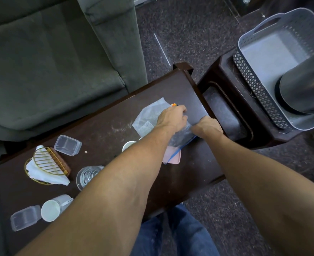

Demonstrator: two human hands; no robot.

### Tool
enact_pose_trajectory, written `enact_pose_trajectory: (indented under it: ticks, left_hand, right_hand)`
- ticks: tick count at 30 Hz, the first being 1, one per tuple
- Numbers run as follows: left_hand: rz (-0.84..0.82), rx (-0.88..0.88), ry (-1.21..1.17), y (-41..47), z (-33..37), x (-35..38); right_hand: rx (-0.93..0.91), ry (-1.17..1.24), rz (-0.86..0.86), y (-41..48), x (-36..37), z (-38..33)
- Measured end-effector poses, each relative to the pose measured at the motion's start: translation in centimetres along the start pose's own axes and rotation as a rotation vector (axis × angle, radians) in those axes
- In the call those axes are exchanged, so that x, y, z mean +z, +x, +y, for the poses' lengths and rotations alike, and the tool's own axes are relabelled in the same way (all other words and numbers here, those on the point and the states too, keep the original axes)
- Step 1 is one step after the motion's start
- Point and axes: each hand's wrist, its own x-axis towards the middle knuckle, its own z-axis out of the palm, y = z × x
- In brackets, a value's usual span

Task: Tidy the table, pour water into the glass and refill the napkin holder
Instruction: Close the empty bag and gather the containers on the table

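The room was dim and evenly lit, with soft, faint shadows. A pale sheen lay on the far end of the dark bench (187,93). Wide-angle distortion bent the grey basket (259,30) at the right edge, and a grey cylinder (304,89) in front of it was smeared with blur

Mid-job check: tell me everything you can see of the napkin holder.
The napkin holder is a half-round gold wire frame with a brown base, lying on the dark table near its left end. A crumpled white napkin sticks out beneath the wires. A clear lidded box sits close beyond it; whether they touch is unclear.
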Motion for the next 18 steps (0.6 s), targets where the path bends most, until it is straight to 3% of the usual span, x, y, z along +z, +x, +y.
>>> enact_pose_trajectory:
  ticks: [5, 9, 15, 18]
  left_hand:
    - [-0.002, 0.080, 0.074, -1.0, -0.3, -1.5]
    - [-0.008, 0.205, 0.206, -2.7, -0.1, -5.7]
    - [0.060, 0.180, 0.073, -7.1, 0.2, -16.6]
    - [0.139, 0.167, -0.032, -10.8, 0.1, -23.1]
  right_hand:
    - [-0.145, 0.062, -0.007, -1.5, -1.3, -0.3]
    - [-0.394, 0.065, 0.057, -4.7, -4.3, -2.2]
    - [-0.725, -0.090, 0.132, -12.4, -11.6, -8.1]
    - [-0.830, -0.038, 0.209, -17.5, -15.8, -11.5]
